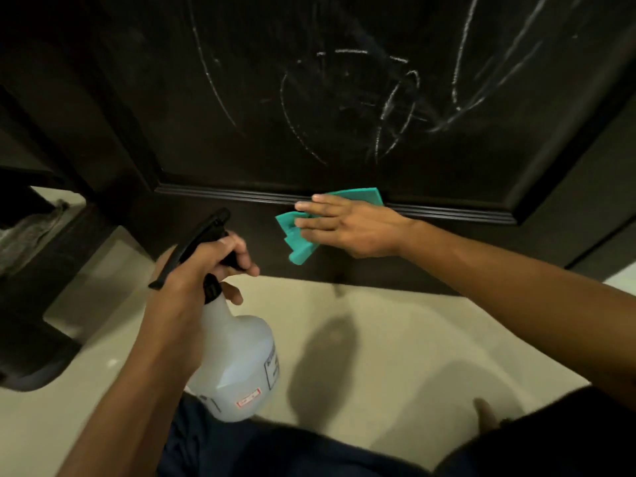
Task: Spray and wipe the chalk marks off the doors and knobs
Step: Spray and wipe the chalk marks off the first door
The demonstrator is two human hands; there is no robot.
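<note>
Here left hand [203, 266] grips spray bottle [234, 356]; right hand [347, 228], flat, presses cloth [299, 235] against door [241, 132].

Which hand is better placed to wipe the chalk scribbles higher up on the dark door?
The right hand: it presses the folded teal cloth against the dark wooden door, just below the white chalk marks. The left hand grips the translucent spray bottle.
</note>
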